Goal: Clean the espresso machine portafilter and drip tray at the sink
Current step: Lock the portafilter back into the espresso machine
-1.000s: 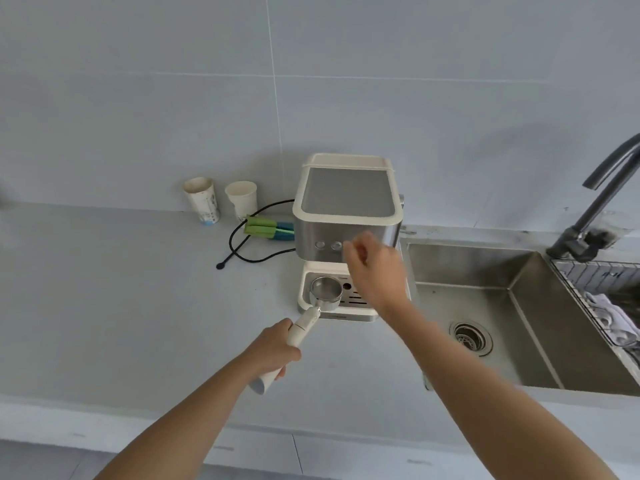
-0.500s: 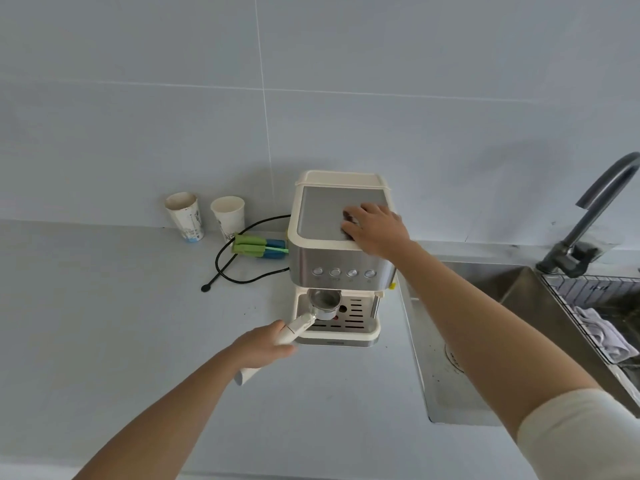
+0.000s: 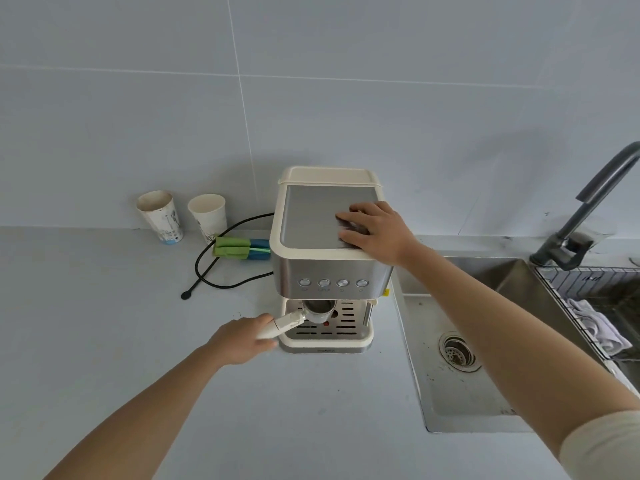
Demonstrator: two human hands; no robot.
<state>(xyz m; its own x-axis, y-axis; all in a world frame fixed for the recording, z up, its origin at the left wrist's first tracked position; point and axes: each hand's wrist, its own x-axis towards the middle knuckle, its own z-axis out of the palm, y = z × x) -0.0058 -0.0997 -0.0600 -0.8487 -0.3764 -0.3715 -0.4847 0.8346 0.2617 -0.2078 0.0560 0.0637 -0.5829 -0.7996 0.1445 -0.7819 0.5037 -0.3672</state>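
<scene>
My left hand (image 3: 242,341) is clenched round the white handle of the portafilter (image 3: 302,318), whose basket sits under the brew head of the espresso machine (image 3: 329,271), above the slotted drip tray (image 3: 325,336). The lettering on the base is too small to read. The sink (image 3: 467,400) on the right holds dark specks. My right hand (image 3: 377,230) lies flat on the machine's top, fingers straight. By the wall stand a stained paper cup (image 3: 160,216) and a cleaner paper cup (image 3: 207,213); I cannot tell their contents.
</scene>
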